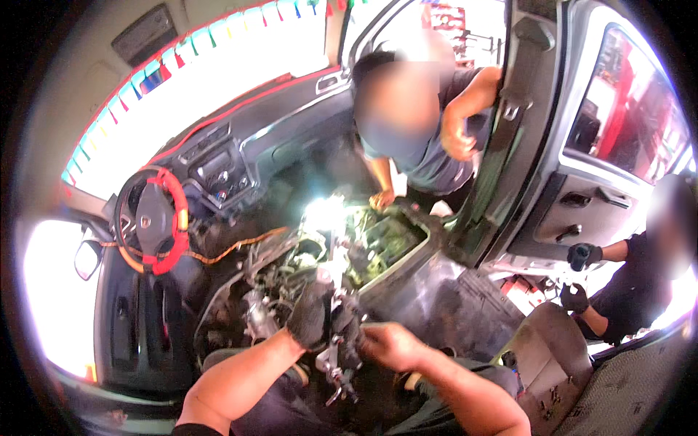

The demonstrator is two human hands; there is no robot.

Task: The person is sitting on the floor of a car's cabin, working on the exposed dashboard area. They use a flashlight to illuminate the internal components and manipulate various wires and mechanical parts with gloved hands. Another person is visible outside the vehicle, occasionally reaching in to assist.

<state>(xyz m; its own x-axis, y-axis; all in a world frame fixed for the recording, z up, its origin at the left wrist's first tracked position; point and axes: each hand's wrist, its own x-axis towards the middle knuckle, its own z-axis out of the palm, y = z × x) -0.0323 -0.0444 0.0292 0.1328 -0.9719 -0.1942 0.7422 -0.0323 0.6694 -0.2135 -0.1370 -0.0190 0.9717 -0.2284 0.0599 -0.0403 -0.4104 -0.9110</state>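
My left hand (313, 314), in a dark glove, is closed against a long, narrow metal engine part (335, 360) held upright between my arms. Lower down, the part ends in small brackets and fittings above my lap. Close on its right is my right hand (392, 346), which looks bare and curled, its fingertips lost against dark material. What those fingers grip is hidden. Just beyond my hands lies the opened engine bay (305, 251) in the cab floor, full of hoses and metal parts. A bright work light (325, 212) glares at its far side.
A red-trimmed steering wheel (154, 220) is at the left, with an orange cable (218, 258) running past it. One co-worker (422, 156) leans in through the doorway. Another in dark gloves (629, 283) holds a dark cylindrical object at the right. A seat (560, 341) stands at the lower right.
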